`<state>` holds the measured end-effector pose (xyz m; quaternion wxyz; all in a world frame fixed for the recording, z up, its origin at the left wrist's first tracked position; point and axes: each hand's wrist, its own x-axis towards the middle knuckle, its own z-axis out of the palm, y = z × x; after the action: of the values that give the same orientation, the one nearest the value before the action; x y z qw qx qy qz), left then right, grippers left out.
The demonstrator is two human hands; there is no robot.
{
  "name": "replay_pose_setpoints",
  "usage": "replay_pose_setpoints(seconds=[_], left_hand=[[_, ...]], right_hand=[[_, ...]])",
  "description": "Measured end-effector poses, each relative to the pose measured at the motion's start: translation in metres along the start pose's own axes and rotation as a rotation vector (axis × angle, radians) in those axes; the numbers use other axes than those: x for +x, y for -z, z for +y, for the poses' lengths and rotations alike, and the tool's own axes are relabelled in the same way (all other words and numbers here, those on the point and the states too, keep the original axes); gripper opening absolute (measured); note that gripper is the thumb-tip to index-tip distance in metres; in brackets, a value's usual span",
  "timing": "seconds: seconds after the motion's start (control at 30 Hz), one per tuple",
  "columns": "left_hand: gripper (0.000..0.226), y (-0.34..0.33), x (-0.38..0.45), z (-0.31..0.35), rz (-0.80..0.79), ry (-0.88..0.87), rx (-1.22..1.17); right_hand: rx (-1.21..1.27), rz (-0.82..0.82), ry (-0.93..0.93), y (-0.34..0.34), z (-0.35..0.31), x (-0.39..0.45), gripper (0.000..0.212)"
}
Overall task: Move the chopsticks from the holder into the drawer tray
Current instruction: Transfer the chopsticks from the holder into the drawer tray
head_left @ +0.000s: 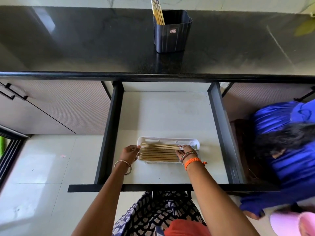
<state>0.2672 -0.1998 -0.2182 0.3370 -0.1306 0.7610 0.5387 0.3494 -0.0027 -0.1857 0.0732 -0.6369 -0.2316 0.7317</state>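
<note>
a glossy black counter (85, 48) is running across the top of the view, with ribbed beige cabinet fronts (64, 106) below it and pale floor tiles (42, 167) to the left. a black-framed drawer (172, 116) is standing pulled out under the counter edge, its white floor mostly bare. a second person in a blue garment (288, 150) is crouching just beyond the drawer's right wall.

a white tray (167, 139) is lying crosswise in the drawer, holding a row of tan chopsticks (158, 153) laid side by side along its length. the left hand (130, 153) is resting against the tray's left end, its fingertips touching the rim, with no full grip around anything. the right hand (185, 151) is lying on the right ends of the laid chopsticks, fingers flat and spread over them; whether its grip is pinching any one stick cannot be told. bangles are sitting on both wrists, and an orange braided band (193, 162) on the right.

well beyond both hands, up on the counter, a black ribbed holder (171, 36) is standing upright with a bundle of yellow chopsticks (157, 12) leaning in its left corner.
</note>
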Motion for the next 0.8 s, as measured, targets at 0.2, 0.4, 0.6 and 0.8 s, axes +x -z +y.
replay_pose_setpoints(seconds=[0.2,0.4,0.6,0.8], left_hand=[[0.027,-0.002,0.007,0.013,0.175,0.072,-0.086],[0.032,-0.007,0.018,0.078,0.306,-0.04,-0.039],[0.021,-0.016,0.035,0.2,0.228,-0.275,-0.165],[0.022,-0.023,0.06,0.33,0.262,-0.716,-0.003]], right_hand=[[-0.137,-0.065,-0.015,0.003,-0.004,-0.002,0.028],[-0.297,-0.317,-0.101,-0.016,-0.041,-0.042,0.027],[-0.476,-0.503,0.356,-0.124,-0.169,-0.104,0.028],[-0.88,-0.232,1.435,-0.233,-0.284,-0.125,0.022]])
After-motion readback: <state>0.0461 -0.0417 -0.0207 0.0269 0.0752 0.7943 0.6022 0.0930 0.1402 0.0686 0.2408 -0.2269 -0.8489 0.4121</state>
